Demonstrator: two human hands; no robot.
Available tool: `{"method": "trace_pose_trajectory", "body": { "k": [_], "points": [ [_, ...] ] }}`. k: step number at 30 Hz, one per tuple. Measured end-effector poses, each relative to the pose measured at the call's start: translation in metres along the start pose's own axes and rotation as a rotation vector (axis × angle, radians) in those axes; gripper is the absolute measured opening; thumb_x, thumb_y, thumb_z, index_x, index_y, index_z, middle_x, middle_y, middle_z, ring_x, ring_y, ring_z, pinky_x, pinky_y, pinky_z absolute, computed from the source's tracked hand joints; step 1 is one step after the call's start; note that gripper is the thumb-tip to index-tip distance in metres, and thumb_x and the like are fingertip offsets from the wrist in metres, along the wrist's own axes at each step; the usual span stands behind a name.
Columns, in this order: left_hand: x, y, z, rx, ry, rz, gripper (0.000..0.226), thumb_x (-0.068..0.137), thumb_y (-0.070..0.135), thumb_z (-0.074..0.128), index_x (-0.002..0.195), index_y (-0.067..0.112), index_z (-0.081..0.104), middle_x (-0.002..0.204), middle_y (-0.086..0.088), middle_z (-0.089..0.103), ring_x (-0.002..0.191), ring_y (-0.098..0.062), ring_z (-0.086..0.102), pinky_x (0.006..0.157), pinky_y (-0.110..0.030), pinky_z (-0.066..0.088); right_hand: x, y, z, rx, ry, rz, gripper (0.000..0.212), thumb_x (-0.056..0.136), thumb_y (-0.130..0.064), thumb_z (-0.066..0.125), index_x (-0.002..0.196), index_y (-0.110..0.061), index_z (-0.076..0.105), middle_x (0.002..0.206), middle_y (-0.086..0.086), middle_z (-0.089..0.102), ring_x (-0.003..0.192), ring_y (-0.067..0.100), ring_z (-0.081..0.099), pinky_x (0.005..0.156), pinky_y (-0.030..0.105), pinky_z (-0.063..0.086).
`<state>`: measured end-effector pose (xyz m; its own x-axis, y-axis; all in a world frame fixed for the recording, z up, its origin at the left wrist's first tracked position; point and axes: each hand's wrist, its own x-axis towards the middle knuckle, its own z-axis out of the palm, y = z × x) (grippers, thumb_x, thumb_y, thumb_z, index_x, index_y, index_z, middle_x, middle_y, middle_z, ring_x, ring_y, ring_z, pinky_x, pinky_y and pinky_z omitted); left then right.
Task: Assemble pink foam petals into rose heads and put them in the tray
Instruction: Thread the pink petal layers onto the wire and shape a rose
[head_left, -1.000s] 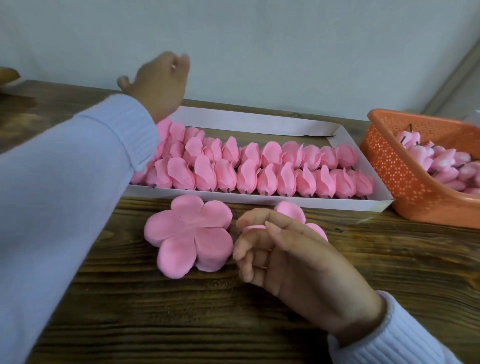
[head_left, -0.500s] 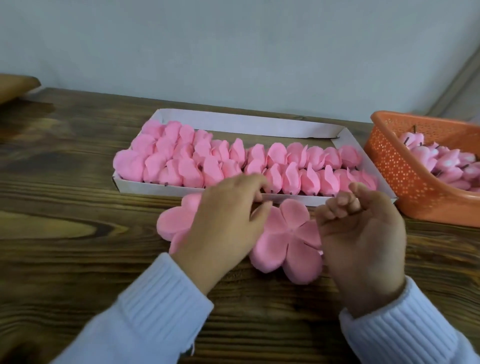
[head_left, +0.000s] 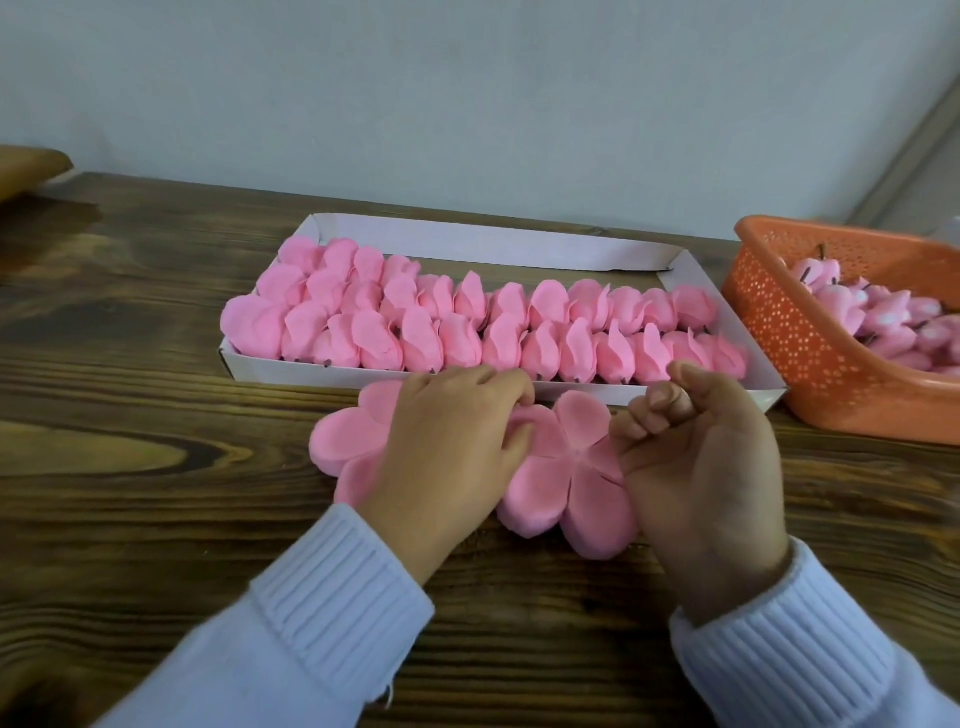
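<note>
Left hand (head_left: 447, 447) pinches the 5-petal sheet (head_left: 569, 470), right hand (head_left: 706, 467) is curled (can't tell if holding anything); tug hard and thin foam probably tears.

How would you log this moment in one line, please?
left hand pinches flat petal piece | right hand curled, empty | tray holds rose heads

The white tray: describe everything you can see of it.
The white tray is a shallow rectangular box, cardboard by its look, lying flat on the wooden table with a long side toward the person. Pink rose heads fill its near part in packed rows, with more rows at the left end. A strip along its far wall is bare. Its right end is close to the orange basket; whether they touch I cannot tell.
</note>
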<state>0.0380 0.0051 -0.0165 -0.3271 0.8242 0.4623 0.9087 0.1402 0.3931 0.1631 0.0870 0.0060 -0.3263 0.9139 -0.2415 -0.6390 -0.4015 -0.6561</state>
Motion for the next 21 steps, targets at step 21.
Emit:
{"method": "trace_pose_trajectory", "body": {
  "k": [21],
  "points": [
    [0.002, -0.001, -0.007, -0.864, 0.050, -0.316, 0.023, 0.090, 0.033, 0.057, 0.083, 0.011, 0.053, 0.086, -0.017, 0.064, 0.082, -0.028, 0.062, 0.079, -0.035, 0.054, -0.002, 0.007, -0.013, -0.778, -0.239, -0.353, 0.015, 0.084, -0.012, 0.064, 0.094, -0.023, 0.061, 0.097, -0.004, 0.066, 0.086, 0.010, 0.062, 0.071, 0.020, 0.051]
  ]
}}
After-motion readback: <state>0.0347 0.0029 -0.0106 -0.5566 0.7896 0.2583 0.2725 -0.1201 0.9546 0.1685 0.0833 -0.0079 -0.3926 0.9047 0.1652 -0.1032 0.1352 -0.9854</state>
